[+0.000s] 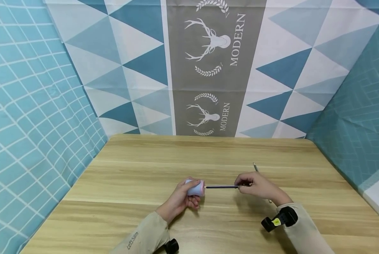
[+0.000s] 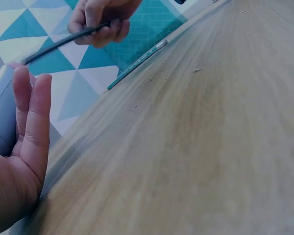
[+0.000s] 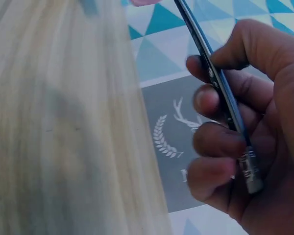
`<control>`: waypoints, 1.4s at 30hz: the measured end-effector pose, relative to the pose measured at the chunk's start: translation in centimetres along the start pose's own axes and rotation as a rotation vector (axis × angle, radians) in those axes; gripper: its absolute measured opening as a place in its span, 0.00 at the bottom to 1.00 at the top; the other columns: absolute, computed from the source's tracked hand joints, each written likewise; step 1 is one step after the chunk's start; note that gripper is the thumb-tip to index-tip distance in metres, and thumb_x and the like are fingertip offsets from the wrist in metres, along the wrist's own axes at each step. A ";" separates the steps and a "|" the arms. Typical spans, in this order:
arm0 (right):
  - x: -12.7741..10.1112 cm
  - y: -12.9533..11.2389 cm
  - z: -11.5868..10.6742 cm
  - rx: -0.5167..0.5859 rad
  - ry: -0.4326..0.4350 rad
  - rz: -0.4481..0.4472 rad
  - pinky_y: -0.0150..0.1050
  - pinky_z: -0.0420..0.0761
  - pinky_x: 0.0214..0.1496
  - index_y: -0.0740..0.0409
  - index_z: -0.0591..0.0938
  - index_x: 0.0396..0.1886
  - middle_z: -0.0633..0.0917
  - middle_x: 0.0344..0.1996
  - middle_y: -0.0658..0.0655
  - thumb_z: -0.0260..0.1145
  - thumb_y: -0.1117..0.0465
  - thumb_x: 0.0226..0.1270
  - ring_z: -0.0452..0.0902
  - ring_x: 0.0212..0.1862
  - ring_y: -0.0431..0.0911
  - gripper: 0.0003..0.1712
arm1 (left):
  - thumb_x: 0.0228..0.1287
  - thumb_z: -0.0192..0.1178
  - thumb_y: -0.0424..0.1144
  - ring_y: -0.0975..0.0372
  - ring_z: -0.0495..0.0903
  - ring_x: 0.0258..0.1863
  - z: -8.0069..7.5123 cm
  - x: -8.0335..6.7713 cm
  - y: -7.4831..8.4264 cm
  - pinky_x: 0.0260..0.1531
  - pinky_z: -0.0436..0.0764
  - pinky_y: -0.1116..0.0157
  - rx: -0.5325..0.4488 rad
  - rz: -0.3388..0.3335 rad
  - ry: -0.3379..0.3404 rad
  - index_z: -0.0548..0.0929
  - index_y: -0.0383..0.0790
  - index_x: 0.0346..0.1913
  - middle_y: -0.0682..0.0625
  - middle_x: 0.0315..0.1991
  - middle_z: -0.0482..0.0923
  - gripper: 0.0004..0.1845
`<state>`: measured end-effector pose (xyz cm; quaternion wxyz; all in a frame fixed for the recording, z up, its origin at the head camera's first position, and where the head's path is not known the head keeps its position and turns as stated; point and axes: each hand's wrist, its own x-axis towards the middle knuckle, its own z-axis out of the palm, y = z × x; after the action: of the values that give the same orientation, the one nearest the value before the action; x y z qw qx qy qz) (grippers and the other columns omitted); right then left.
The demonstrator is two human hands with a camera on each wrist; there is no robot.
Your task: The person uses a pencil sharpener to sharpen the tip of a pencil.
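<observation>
Edges: the counter (image 1: pixel 138 169) has its far edge across the middle of the frame, with side edges slanting outward toward the lower left and lower right. Both hands work in the lower centre, well inside these edges. Wood surface extends on either side of them and up to the far edge.

Surface and room: light wood grain with darker streaks; small crumbs (image 2: pixel 196 70) lie on it in the left wrist view. A patterned cloth (image 1: pixel 138 53) of blue and white triangles, with a grey deer panel, covers the back. A blue grid-patterned cloth (image 1: pixel 27 98) occupies the left of the frame, a teal cloth (image 1: pixel 357 116) the right. A green pencil (image 2: pixel 137 65) rests on the counter, partly hidden behind the right hand in the head view.

Containers and handled items: the left hand (image 1: pixel 180 198), lower centre, grips a pencil sharpener (image 1: pixel 194 189), a lavender cylinder with a pink end facing right. The right hand (image 1: pixel 260 187), right of centre and apart from the left, pinches a dark pencil (image 1: pixel 221 187), its ferrule end toward the palm. The pencil's other end meets the pink end; depth of insertion cannot be determined. The sharpener's contents are not visible.
</observation>
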<state>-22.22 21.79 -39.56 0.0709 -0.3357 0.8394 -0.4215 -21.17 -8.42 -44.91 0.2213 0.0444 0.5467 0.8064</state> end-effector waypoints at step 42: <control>4.1 -2.3 2.2 0.050 -0.206 0.245 0.28 0.55 0.15 0.58 0.82 0.29 0.67 0.13 0.45 0.65 0.52 0.71 0.54 0.15 0.35 0.16 | 0.71 0.56 0.42 0.66 0.78 0.12 0.6 -0.1 -0.2 0.17 0.84 0.67 0.019 0.023 0.067 0.70 0.40 0.48 0.46 0.21 0.79 0.11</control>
<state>-23.34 16.83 -38.50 0.2159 -0.2704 0.8517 -0.3937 -20.78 -7.87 -44.85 0.1929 0.0257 0.5608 0.8047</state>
